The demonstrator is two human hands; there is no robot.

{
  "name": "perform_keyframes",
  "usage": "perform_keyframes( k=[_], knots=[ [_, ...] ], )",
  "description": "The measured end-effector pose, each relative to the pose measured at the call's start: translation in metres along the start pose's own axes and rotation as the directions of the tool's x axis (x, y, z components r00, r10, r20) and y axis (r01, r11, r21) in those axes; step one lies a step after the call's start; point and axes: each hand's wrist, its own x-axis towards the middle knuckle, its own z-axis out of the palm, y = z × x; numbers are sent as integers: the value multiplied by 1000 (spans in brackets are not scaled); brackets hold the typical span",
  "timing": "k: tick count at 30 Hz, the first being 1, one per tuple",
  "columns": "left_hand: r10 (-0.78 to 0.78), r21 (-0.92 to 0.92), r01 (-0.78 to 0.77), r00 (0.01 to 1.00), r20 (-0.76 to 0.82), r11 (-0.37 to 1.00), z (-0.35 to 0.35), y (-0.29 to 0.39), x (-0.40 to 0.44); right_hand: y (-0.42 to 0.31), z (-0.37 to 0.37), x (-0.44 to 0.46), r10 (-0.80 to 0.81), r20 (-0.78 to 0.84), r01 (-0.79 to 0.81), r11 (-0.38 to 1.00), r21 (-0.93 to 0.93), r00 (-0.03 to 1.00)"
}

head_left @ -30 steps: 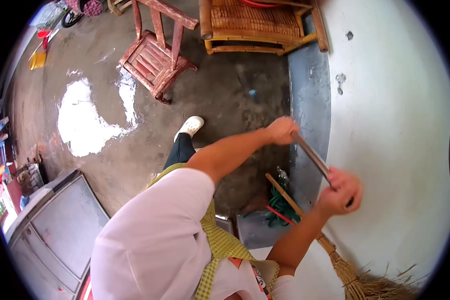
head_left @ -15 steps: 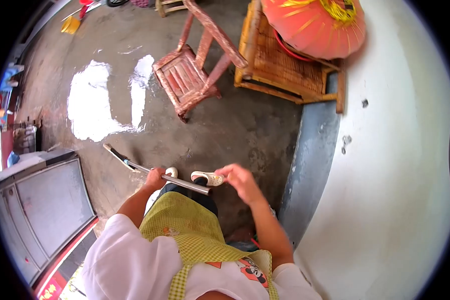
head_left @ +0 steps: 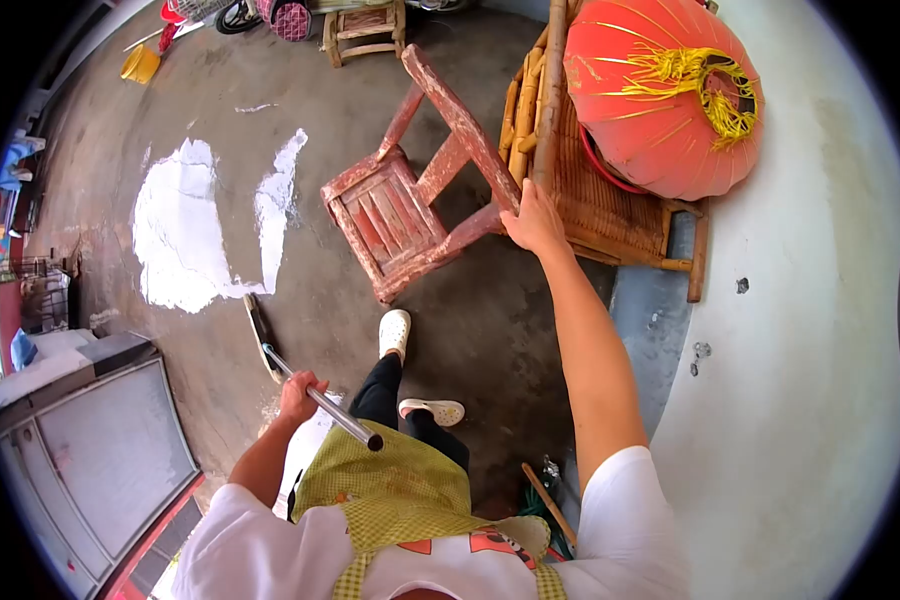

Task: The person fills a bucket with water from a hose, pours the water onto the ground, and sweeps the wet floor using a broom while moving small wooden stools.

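My left hand (head_left: 298, 396) is closed around the metal pole of a flat-headed floor mop (head_left: 342, 418). The mop's narrow head (head_left: 261, 335) rests on the floor ahead and to the left, and the pole's open end points back towards my apron. My right arm is stretched forward, and my right hand (head_left: 535, 220) grips the end of the back rail of a worn red wooden chair (head_left: 385, 215). The fingertips are partly hidden behind the rail. The chair stands on the concrete floor just ahead of my feet.
A bamboo chair (head_left: 610, 215) bearing a red lantern (head_left: 660, 100) stands by the white wall (head_left: 810, 330) at right. A low wooden stool (head_left: 363, 30) and a yellow bucket (head_left: 140, 64) are farther back. A grey cabinet (head_left: 110, 450) is at left; bright patches shine on the floor.
My right hand has gone from free in front of me to the chair's back rail and taken hold. I have stepped forward; my left hand still holds the mop.
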Motion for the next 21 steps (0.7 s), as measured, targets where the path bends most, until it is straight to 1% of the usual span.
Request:
perform_keyframes(
  k=[1, 2, 3, 4, 5, 6, 7, 9, 10, 11, 12, 13, 15, 16, 19, 20, 21],
  knots=[
    [-13, -20, 13, 1000, 3, 1000, -8, 1, 5, -4, 7, 24, 1, -9, -1, 1000, 14, 1000],
    [-21, -7, 21, 1000, 8, 1000, -19, 2, 7, -6, 14, 45, 79, 82, -82, 996, 42, 994],
    [20, 22, -20, 1000, 13, 1000, -28, -4, 8, -15, 14, 57, 152, 176, -166, 984, 65, 972],
    [43, 2, -43, 999, 12, 999, -38, -11, 7, -15, 8, 68, 145, 306, -232, 934, 271, 941],
    [63, -23, -63, 998, 10, 998, -47, -11, 5, -17, 12, 76, 215, 477, -449, 769, 455, 852],
    [73, -26, -73, 997, -13, 997, -55, -11, 2, -19, 16, 81, 173, 495, -374, 863, 341, 851],
    [74, -24, -74, 997, -1, 997, -59, -13, 0, -13, 16, 83, 142, 517, -288, 934, 214, 844],
    [88, -32, -89, 996, -32, 996, -51, -13, 10, -32, 7, 55, 50, 403, -178, 942, 286, 914],
    [115, -37, -118, 991, -70, 992, -46, -11, 17, -27, 32, 51, 35, 340, -151, 935, 321, 940],
    [99, -50, -103, 991, -92, 993, -38, -10, 25, -47, 19, 38, 113, 358, -219, 937, 272, 927],
    [64, -55, -69, 994, -91, 996, -34, -13, 31, -61, 8, 24, 105, 336, -194, 950, 244, 936],
    [34, -59, -39, 996, -83, 998, -35, -19, 37, -68, 6, 16, 153, 368, -260, 929, 262, 917],
    [31, -106, -42, 994, -108, 993, -53, -28, 48, -75, -11, -3, 148, 385, -271, 918, 289, 911],
    [4, -173, -18, 997, -77, 985, -60, -49, 47, -76, -18, -24, 174, 378, -296, 909, 293, 909],
    [58, -148, -66, 997, -53, 987, -93, -50, 60, -88, -48, -75, 239, 380, -364, 880, 305, 894],
    [33, -90, -32, 999, 9, 995, -115, -28, 68, -92, -58, -91, 251, 366, -374, 871, 319, 896],
    [31, -91, -29, 999, 14, 995, -131, -22, 79, -98, -72, -99, 260, 352, -380, 862, 334, 899]
  ],
)
